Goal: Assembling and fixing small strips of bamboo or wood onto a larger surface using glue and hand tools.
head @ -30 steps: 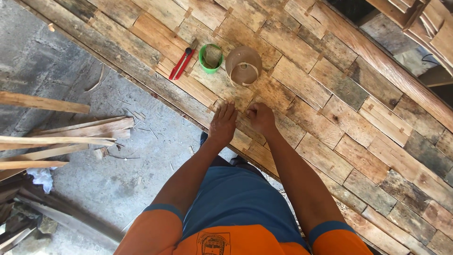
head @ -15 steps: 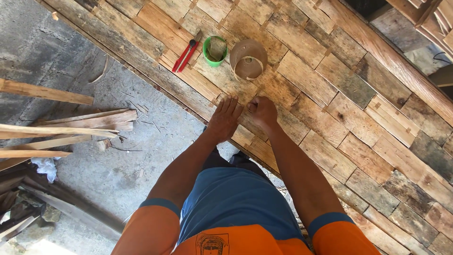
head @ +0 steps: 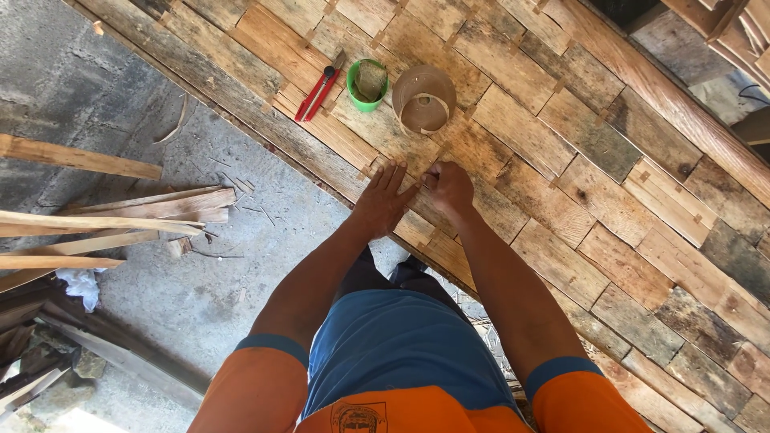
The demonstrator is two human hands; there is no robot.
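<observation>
Left hand point(head: 383, 202) lies flat, fingers spread, holding nothing, near the woven wooden-strip panel's point(head: 561, 168) edge; right hand point(head: 449, 187) beside it is curled, contents indiscernible.

A grey concrete floor point(head: 120, 96) is seen at left, lit by hard daylight and littered with splinters and shavings. Loose wooden slats point(head: 104, 220) are stacked at the left edge, with a crumpled white rag point(head: 80, 285) beside them. Dark planks point(head: 104, 345) are laid at lower left. A wide panel of woven wood strips point(head: 626, 240), patched brown and grey, is spread diagonally across the floor. A thick timber beam point(head: 666, 104) is set along its upper right edge.
</observation>
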